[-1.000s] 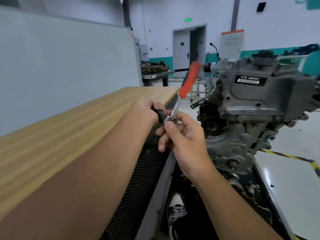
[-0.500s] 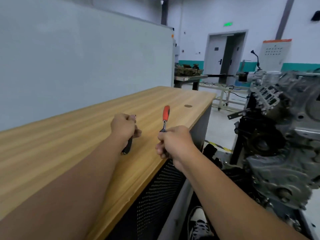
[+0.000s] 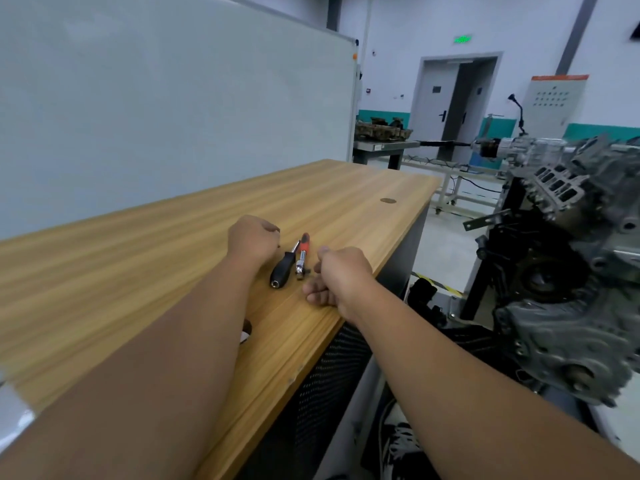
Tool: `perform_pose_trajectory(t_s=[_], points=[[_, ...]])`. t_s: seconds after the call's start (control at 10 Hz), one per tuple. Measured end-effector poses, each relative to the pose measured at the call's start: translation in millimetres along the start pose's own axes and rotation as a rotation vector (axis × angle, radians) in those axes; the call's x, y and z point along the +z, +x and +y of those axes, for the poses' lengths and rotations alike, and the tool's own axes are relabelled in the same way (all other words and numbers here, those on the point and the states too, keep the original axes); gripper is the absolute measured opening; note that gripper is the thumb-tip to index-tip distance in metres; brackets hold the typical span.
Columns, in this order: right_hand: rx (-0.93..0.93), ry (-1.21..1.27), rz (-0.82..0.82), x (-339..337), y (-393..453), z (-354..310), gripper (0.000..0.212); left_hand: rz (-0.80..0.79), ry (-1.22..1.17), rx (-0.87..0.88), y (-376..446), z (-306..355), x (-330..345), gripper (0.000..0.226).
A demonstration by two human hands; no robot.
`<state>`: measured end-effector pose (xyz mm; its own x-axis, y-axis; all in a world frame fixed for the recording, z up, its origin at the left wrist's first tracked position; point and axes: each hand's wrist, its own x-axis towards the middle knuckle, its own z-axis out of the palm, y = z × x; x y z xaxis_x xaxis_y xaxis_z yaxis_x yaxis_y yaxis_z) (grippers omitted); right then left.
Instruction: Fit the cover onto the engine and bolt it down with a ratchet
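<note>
While the ratchet (image 3: 302, 255) and black-handled driver (image 3: 283, 270) lie side by side on our bench (image 3: 145, 271), our left hand (image 3: 252, 239) and right hand (image 3: 341, 277) flank them, each grip loosely curled, empty.

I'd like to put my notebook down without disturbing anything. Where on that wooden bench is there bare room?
Bare wood runs beyond the left hand toward the whiteboard, and past the tools to the bench's far end. It is crowded where the ratchet and black-handled driver lie between both hands.

The red-handled ratchet (image 3: 302, 253) lies flat on the wooden bench, just beside a black-handled driver (image 3: 283, 270). The grey engine (image 3: 575, 271) stands at the right, well apart.
</note>
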<state>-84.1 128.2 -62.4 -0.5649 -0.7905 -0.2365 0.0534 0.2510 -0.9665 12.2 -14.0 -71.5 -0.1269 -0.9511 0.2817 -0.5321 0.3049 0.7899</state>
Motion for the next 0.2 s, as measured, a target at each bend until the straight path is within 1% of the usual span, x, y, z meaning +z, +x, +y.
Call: perform_pose_trajectory(t_s=[0.1,0.2], points=[[0.018,0.039,-0.024,-3.9,-4.9,0.3,0.028,0.035,-0.101,-0.034,-6.3,-1.9,-2.8,0.021],[0.053,0.183,-0.021,-14.1,-7.0,1.8,0.019,0.075,-0.172,-0.099,-8.6,-4.7,-8.2,0.026]])
